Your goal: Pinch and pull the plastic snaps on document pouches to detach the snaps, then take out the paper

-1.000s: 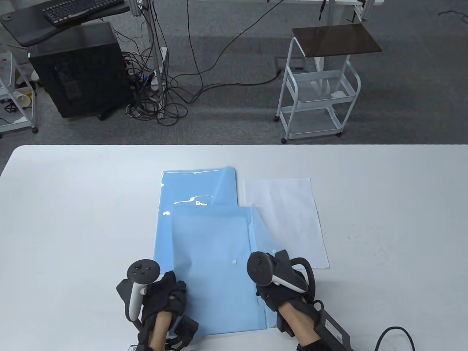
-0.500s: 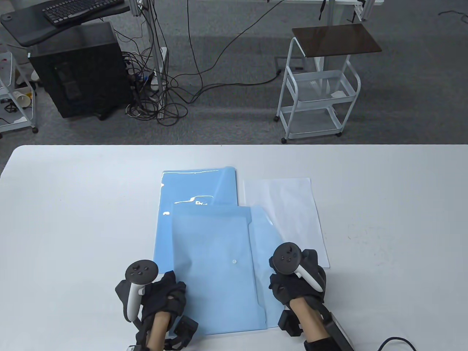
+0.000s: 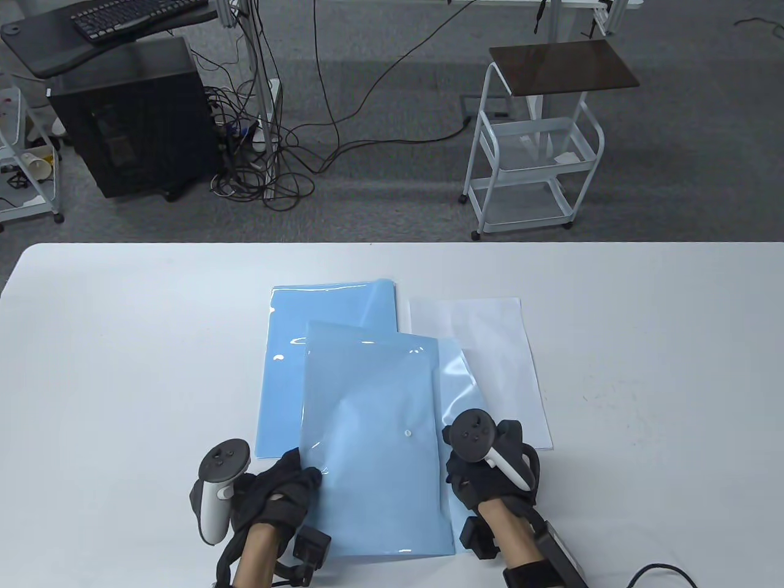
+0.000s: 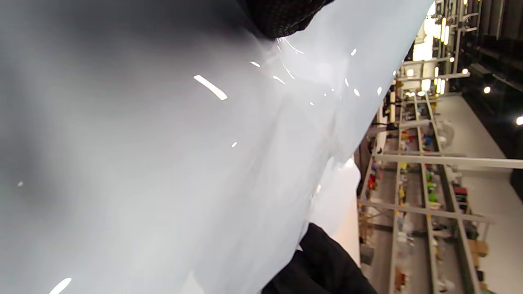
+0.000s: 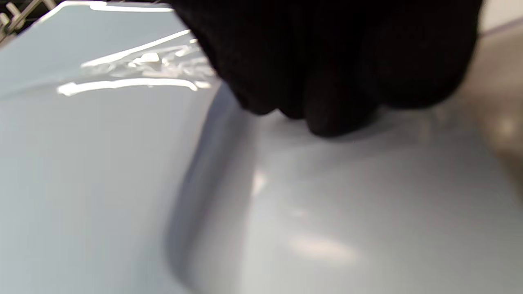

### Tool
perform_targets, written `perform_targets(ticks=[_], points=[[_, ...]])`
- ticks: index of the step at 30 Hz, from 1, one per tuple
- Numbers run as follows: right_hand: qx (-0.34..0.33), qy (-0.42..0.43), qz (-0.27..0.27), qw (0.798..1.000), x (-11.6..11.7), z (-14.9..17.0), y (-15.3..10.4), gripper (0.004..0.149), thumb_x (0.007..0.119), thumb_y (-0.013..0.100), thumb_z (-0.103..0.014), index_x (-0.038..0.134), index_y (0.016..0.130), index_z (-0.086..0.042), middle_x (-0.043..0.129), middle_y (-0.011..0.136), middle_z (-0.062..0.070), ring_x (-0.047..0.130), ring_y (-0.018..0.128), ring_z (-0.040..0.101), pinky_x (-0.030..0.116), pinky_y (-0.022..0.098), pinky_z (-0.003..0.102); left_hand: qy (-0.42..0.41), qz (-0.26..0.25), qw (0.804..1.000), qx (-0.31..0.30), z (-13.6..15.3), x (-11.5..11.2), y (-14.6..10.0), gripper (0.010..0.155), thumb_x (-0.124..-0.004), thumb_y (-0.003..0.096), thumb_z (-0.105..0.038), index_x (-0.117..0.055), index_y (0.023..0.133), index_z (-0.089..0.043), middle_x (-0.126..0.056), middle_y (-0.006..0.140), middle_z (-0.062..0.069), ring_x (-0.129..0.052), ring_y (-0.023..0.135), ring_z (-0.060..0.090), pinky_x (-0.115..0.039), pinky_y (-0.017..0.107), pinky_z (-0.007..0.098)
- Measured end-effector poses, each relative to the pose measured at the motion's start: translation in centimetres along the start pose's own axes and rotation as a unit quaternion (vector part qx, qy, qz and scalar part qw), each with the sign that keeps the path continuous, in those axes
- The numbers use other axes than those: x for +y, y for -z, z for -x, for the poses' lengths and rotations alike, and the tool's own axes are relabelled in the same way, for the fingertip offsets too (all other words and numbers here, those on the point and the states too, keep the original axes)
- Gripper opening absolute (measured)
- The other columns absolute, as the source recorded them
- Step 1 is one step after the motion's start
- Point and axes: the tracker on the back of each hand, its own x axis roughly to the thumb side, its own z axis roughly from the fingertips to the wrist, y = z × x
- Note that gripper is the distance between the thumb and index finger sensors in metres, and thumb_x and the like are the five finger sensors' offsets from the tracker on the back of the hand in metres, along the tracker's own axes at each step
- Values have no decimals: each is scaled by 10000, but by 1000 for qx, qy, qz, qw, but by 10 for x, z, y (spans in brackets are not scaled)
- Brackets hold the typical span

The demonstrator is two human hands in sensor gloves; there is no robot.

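A light blue document pouch (image 3: 373,429) with a white snap (image 3: 408,432) lies nearest me, its left side raised off the table and its surface glossy. My left hand (image 3: 303,474) pinches its left edge; in the left wrist view a fingertip (image 4: 282,16) sits on top of the pouch (image 4: 163,163). My right hand (image 3: 458,468) grips the open flap (image 3: 456,380) at the right edge, and its curled fingers (image 5: 327,61) bear on the pouch (image 5: 102,163). A second blue pouch (image 3: 318,324) lies underneath, farther back. A white paper sheet (image 3: 490,355) lies to the right.
The white table (image 3: 122,343) has bare surface left and right of the pouches. A black cable (image 3: 661,566) lies by my right forearm. Beyond the far edge stand a white trolley (image 3: 533,153) and a black computer tower (image 3: 135,116).
The near pouch has lifted on its left side and shifted right and away. My left hand turned and took hold of its edge. My right hand moved right to the flap.
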Motion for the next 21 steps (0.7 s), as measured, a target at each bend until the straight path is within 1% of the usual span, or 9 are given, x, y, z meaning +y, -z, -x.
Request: perform_targets(ticks=[2, 6, 8, 10, 12, 15, 17, 18, 21], points=[[-3, 15, -3, 1000, 1, 1, 0, 578, 910, 474, -238, 719, 1007, -123, 941, 798, 122, 1013, 436, 300, 923, 253, 395, -2, 4, 1000, -2, 0, 0, 0, 499, -673, 540, -175, -570, 1022, -98, -893, 869, 41, -1034, 575, 251, -892, 448, 423], [-23, 115, -23, 993, -1, 8, 0, 525, 851, 502, -227, 726, 1003, -129, 936, 850, 150, 1019, 483, 322, 924, 295, 423, 10, -8, 1000, -2, 0, 5, -2, 499, -673, 543, -177, -567, 1024, -101, -889, 874, 40, -1028, 588, 259, -886, 457, 432], [-33, 214, -37, 976, -1, 14, -1, 505, 820, 517, -193, 720, 1006, -117, 918, 895, 197, 1014, 562, 367, 913, 359, 471, 13, -15, 1000, 2, 2, 7, -2, 499, -674, 546, -177, -564, 1028, -102, -880, 885, 48, -1018, 613, 281, -876, 470, 446], [-39, 304, -57, 950, 2, 18, -2, 516, 791, 532, -184, 684, 1026, -83, 884, 935, 248, 990, 630, 426, 889, 400, 519, 13, -17, 1000, 5, 3, 9, -3, 499, -673, 548, -178, -561, 1028, -101, -874, 891, 50, -1013, 625, 291, -870, 477, 454], [-51, 362, -84, 927, 4, 23, -3, 549, 754, 555, -228, 622, 1061, -57, 840, 971, 281, 963, 678, 462, 880, 421, 535, 17, -24, 1000, 6, 4, 11, -3, 499, -673, 550, -179, -559, 1030, -103, -872, 895, 52, -1009, 637, 297, -868, 483, 458], [-59, 446, -101, 887, 6, 25, -3, 642, 756, 568, -288, 528, 1084, 17, 820, 978, 295, 970, 667, 462, 888, 415, 526, 15, -22, 1000, 7, 4, 11, -3, 501, -673, 552, -182, -553, 1033, -108, -866, 901, 52, -1006, 648, 297, -866, 489, 460], [-61, 485, -105, 866, 6, 26, -4, 694, 788, 556, -319, 513, 1081, 42, 839, 957, 290, 989, 625, 442, 894, 394, 513, 11, -14, 1000, 5, 5, 11, -3, 503, -671, 555, -186, -547, 1036, -109, -859, 911, 52, -1000, 663, 299, -862, 498, 460], [-63, 492, -110, 861, 6, 26, -4, 729, 809, 550, -341, 501, 1084, 49, 852, 951, 276, 994, 612, 430, 893, 387, 504, 6, -12, 1000, 3, 5, 12, -3, 503, -673, 555, -189, -548, 1036, -110, -859, 913, 52, -999, 667, 301, -861, 500, 462], [-61, 491, -107, 862, 6, 27, -4, 756, 860, 517, -348, 533, 1066, 55, 907, 913, 215, 1023, 562, 370, 908, 357, 469, -4, 1, 1000, -6, 6, 13, -3, 499, -685, 562, -206, -553, 1036, -124, -860, 918, 44, -997, 681, 303, -859, 507, 462]])
